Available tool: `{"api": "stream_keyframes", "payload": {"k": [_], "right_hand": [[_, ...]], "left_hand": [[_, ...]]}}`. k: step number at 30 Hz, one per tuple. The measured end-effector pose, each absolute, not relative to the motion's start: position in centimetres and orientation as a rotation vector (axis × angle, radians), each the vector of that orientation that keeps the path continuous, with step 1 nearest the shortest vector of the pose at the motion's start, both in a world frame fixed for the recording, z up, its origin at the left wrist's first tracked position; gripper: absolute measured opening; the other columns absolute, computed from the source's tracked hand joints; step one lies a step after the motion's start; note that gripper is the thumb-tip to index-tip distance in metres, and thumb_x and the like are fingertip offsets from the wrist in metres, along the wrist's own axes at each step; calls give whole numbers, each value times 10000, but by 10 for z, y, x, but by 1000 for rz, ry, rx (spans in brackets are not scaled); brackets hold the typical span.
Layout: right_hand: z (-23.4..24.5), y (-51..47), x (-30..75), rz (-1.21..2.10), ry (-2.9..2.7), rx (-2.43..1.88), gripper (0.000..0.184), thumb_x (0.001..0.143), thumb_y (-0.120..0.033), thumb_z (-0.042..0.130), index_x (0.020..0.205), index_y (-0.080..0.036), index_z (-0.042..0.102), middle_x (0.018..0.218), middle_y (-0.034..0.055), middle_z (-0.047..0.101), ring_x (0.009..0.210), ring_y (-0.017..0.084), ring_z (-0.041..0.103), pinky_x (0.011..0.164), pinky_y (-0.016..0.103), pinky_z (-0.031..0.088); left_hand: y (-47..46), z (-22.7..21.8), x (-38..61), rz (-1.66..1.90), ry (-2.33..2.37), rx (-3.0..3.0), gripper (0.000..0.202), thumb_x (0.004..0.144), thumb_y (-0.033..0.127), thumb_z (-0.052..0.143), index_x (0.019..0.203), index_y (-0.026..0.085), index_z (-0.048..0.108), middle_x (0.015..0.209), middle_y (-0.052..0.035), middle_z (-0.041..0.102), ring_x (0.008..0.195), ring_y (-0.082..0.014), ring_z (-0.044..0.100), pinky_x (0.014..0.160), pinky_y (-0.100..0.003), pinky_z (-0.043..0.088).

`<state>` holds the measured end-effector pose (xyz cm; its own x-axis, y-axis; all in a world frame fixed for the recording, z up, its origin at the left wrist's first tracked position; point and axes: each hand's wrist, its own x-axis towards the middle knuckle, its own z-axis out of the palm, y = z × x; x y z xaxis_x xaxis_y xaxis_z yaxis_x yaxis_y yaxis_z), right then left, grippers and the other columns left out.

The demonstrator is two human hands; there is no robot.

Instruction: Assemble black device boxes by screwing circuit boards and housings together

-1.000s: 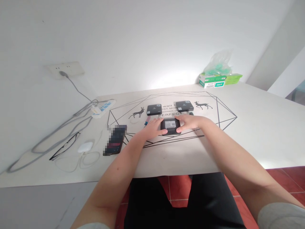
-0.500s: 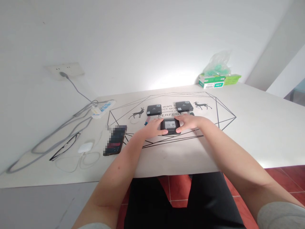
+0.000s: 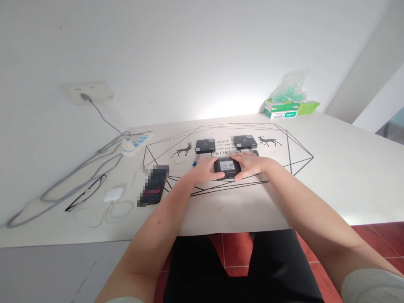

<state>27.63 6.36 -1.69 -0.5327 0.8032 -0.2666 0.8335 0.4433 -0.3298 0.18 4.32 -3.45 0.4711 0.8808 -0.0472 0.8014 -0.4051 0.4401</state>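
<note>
A black set-top box (image 3: 227,167) lies on the table with its labelled underside facing up. My left hand (image 3: 206,169) grips its left side, thumb along the near edge. On the opposite side, my right hand (image 3: 249,164) holds it by the right edge, thumb near the front corner. Behind it rest two similar black boxes, one on the left (image 3: 205,145) and one on the right (image 3: 245,141), each bearing small pale stickers. A small pink and blue item (image 3: 196,160) pokes out beyond my left hand. Beside my right fingers is a small dark object (image 3: 255,152).
A phone (image 3: 153,185), black-framed glasses (image 3: 86,193) and a white charger (image 3: 114,194) with cable lie to the left. Further back is a power strip (image 3: 138,144) with grey cords. Green and white boxes (image 3: 280,108) under a plastic bag (image 3: 288,86) stand at the back right.
Both hands stay on the black box, with the right thumb shifted slightly toward its near corner. The whole view has moved a little; the other objects look unmoved.
</note>
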Motion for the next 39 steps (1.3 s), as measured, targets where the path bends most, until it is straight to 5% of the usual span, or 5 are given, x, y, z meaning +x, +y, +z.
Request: {"api": "stream_keyframes", "payload": {"k": [6, 11, 19, 32, 39], "right_hand": [[-17, 63, 276, -695, 2628, 1498, 1177, 782, -875, 666, 1738, -316, 268, 1804, 99, 300, 1643, 497, 239, 1312, 699, 237], [-29, 74, 275, -609, 2731, 1562, 1037, 872, -900, 535, 1679, -257, 428, 1716, 144, 459, 1566, 474, 383, 1283, 608, 321], [-29, 75, 270, -482, 2853, 1614, 735, 1078, -717, 253, 1306, -218, 742, 1318, 150, 762, 1279, 346, 669, 1104, 440, 490], [-28, 75, 265, -322, 2710, 1883, 658, 1113, -596, 247, 1064, -188, 761, 1211, 181, 782, 1171, 337, 721, 929, 389, 530], [-27, 74, 263, -318, 2704, 1862, 644, 1113, -595, 264, 1068, -191, 764, 1217, 181, 773, 1179, 332, 714, 960, 393, 528]], "left_hand": [[47, -44, -3, 364, 1358, 2458, 699, 1032, 619, 540, 1577, 184, 510, 1639, -168, 519, 1526, -378, 457, 1263, -507, 354], [58, -51, -4, 591, 1640, 2503, 422, 1096, 313, 425, 1447, 178, 614, 1388, -150, 666, 1342, -322, 593, 1183, -456, 453], [61, -61, 4, 363, 1846, 2585, 394, 1082, 201, 428, 1419, 156, 628, 1313, -175, 655, 1274, -334, 582, 1115, -453, 483], [83, -36, 23, -19, 1879, 2537, 292, 1036, 103, 502, 1236, 154, 707, 1159, -171, 710, 1034, -329, 711, 878, -418, 551], [91, -43, 31, -8, 1991, 2551, 341, 1040, 84, 445, 1200, 160, 736, 1288, -203, 643, 1165, -352, 667, 891, -413, 538]]}}
